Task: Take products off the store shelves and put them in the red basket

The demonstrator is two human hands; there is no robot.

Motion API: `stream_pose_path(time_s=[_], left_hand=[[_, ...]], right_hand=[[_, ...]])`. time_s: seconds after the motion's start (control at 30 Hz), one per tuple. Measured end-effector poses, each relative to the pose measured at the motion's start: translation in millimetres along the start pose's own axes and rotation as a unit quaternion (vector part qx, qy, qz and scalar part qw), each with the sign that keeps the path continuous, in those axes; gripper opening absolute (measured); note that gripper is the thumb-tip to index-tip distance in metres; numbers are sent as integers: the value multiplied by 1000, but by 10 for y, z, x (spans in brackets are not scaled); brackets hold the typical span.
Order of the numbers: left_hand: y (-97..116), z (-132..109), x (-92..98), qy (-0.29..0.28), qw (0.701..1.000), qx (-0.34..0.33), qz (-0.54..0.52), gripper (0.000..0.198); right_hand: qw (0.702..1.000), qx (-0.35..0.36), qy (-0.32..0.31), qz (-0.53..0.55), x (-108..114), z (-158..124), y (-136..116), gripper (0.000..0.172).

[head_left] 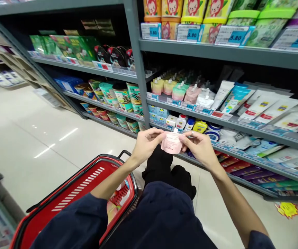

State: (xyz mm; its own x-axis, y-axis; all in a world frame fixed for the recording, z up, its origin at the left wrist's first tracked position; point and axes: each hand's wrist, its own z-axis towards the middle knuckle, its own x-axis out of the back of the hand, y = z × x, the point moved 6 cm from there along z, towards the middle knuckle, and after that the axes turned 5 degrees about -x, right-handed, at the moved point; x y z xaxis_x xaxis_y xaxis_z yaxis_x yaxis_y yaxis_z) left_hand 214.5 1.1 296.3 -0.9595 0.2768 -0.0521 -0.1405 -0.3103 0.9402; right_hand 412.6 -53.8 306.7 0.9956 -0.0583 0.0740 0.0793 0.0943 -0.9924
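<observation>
A small pink pouch (172,142) with a white cap is held upright between both hands, in front of the lower shelves. My left hand (149,142) pinches its left edge between thumb and fingers. On the other side, my right hand (197,145) grips the right edge, thumb in front and a ring on one finger. Small print covers the face of the pouch. Similar pink pouches (192,94) stand on the middle shelf, between green-and-pink pouches (179,91) and white ones (205,99).
A red basket (78,193) with some goods inside is at the lower left, beside my legs. White tubes (261,107) lean on the shelf at right, above boxes and bottles. Cans (121,95) fill the left shelves. A yellow starburst sign (288,209) lies low at right.
</observation>
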Motion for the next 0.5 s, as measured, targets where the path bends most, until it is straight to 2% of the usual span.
stream_pose_path(time_s=[0.17,0.3,0.4,0.5], left_hand=[[-72,297,97,-70,997,10,24,35],[-39,668,170,-116,991,-17,68,32],[71,1032,86,-161,979,-72,103,25],[235,1528,-109,-180,958,-165,149,21]], right_hand=[[988,45,2,-148,46,258,-2,35],[974,82,-27,-209,3,508,-173,30],[954,120,-9,-273,77,734,-430,27],[924,179,51,-335,294,1042,-758,28]])
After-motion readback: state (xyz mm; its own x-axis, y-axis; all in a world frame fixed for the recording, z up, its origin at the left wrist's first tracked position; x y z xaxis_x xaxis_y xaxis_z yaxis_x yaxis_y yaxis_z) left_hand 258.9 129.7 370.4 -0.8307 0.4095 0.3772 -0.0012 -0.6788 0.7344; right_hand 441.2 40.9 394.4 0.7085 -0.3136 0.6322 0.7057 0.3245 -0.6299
